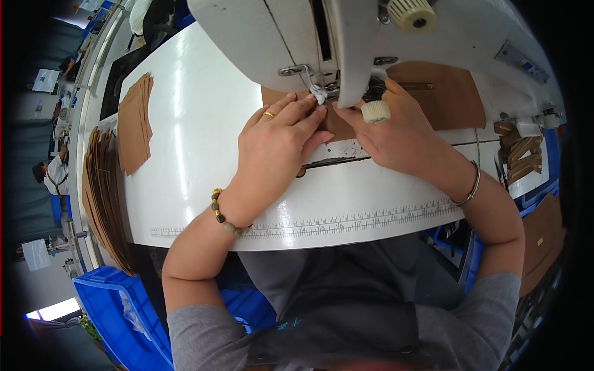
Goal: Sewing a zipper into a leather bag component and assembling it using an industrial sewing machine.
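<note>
A flat brown piece (339, 128), of leather or stiff cloth, lies under the presser foot (319, 93) of a white sewing machine (247, 43). My left hand (275, 139) rests on it left of the foot, fingers laid forward, fingertips close to the needle area, thumb stretched to the right. On the other side, my right hand (402, 127) reaches in with its thumb by the foot and apart from the fingers. The machine head and a cream knob (375, 112) partly hide those fingers. Right of them is a brown panel (461, 99) with a narrow zipper-like strip.
Brown cut pieces (135, 127) lie stacked on the table's left side, with a taller stack (102, 191) along its edge. A printed ruler (309, 226) follows the front edge. Small brown strips (523, 157) sit at the right. A blue crate (124, 309) stands lower left.
</note>
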### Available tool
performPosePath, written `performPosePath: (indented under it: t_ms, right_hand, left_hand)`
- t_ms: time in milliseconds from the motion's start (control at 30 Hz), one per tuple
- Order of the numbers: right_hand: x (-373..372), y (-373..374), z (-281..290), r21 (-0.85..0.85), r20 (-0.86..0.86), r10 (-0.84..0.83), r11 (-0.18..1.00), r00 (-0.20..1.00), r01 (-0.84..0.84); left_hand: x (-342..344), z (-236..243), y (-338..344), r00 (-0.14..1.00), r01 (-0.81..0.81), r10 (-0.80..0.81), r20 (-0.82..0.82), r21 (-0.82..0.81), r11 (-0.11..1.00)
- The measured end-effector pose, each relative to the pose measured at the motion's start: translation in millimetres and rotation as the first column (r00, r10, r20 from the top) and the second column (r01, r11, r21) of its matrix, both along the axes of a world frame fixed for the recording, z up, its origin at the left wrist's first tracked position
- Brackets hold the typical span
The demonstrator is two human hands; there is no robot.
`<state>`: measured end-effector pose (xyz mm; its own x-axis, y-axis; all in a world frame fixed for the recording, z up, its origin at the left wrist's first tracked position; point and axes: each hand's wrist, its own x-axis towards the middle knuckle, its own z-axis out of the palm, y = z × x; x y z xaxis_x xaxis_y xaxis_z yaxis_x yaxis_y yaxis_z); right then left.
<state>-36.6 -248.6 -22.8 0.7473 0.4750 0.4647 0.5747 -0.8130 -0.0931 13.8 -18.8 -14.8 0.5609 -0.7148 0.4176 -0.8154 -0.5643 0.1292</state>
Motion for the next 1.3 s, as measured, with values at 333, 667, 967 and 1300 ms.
performPosePath:
  t_ms: [333, 667, 967, 1300]
  right_hand:
    - [-18, -8, 25, -0.150, -0.008, -0.181, 0.973, 0.983, 0.178]
    - [-24, 3, 19, -0.036, -0.158, 0.026, 0.999, 0.987, -0.032]
    - [-33, 14, 9, 0.063, -0.112, 0.060, 0.997, 0.992, -0.053]
    - [-30, 3, 14, -0.045, -0.200, -0.017, 0.999, 0.980, 0.008]
  left_hand:
    - [-3, 0, 6, 0.998, 0.027, -0.024, 0.050, -0.055, 0.998]
    - [-3, -1, 12, 0.995, 0.052, -0.057, -0.081, -0.062, 0.997]
    - [0, -3, 17, 0.988, 0.052, -0.068, -0.140, -0.114, 0.992]
    - [-15, 0, 18, 0.947, 0.027, -0.083, -0.311, -0.181, 0.983]
